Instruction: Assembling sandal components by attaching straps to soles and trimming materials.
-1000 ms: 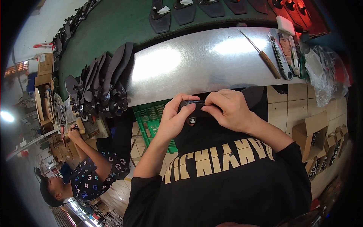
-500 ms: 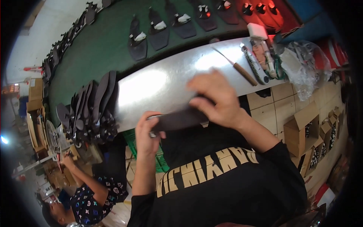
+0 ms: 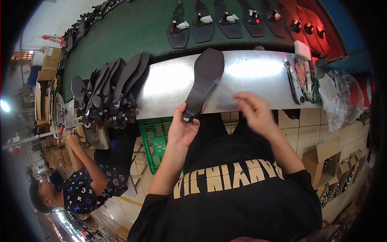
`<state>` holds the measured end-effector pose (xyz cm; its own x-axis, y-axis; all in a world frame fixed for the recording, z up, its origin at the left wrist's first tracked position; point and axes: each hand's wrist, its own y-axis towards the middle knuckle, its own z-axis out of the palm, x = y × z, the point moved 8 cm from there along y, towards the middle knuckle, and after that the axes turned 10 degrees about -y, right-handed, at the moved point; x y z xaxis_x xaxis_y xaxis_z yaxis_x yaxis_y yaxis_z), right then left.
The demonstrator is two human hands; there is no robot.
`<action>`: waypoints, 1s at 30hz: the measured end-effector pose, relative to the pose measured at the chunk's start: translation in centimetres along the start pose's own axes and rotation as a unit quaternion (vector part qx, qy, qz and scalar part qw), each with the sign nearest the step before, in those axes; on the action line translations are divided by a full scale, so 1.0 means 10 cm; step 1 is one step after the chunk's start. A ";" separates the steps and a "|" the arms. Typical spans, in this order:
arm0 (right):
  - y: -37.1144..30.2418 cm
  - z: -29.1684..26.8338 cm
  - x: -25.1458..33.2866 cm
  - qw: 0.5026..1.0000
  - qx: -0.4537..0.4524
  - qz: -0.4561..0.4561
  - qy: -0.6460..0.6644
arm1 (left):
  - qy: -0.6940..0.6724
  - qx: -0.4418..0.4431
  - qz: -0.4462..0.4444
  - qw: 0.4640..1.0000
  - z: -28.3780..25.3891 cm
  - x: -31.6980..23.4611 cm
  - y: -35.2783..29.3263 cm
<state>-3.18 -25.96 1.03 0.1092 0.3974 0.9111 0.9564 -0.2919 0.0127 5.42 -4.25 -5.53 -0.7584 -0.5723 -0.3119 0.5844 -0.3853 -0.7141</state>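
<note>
My left hand grips a dark sandal sole by its narrow heel end. Its underside faces up, and the wide toe end points away over the metal worktop. A small silvery bit shows at the heel by my fingers. My right hand, smeared by motion, is to the right of the sole, at the worktop's front edge. From its closed fingers a faint blurred streak, seemingly the awl, reaches toward the sole; the handle is hidden.
Dark sandals stand stacked at the left. More sandals line the green belt behind. A utility knife, white block and plastic bag are at right. A green crate is below; a co-worker sits left.
The sole has turned to point away from me, and my right hand has let go of it. The awl no longer lies beside the knife. The view has shifted.
</note>
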 end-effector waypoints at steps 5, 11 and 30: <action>-0.18 0.75 0.27 0.945 0.174 0.083 0.265 | -0.071 0.029 -0.090 0.993 0.24 0.30 -0.07; -0.16 0.70 0.21 0.983 0.093 -0.022 0.156 | -0.103 0.077 -0.123 0.984 0.18 0.38 -0.09; -0.24 1.00 0.44 0.779 0.252 0.189 0.543 | 0.288 0.121 0.452 0.836 0.64 -0.50 -0.69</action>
<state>-2.28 -14.85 0.94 0.3769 -0.6829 0.6258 0.9262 0.2784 -0.2542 7.00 -3.35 4.94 0.0522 -0.2926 -0.9548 0.9822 -0.1579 0.1021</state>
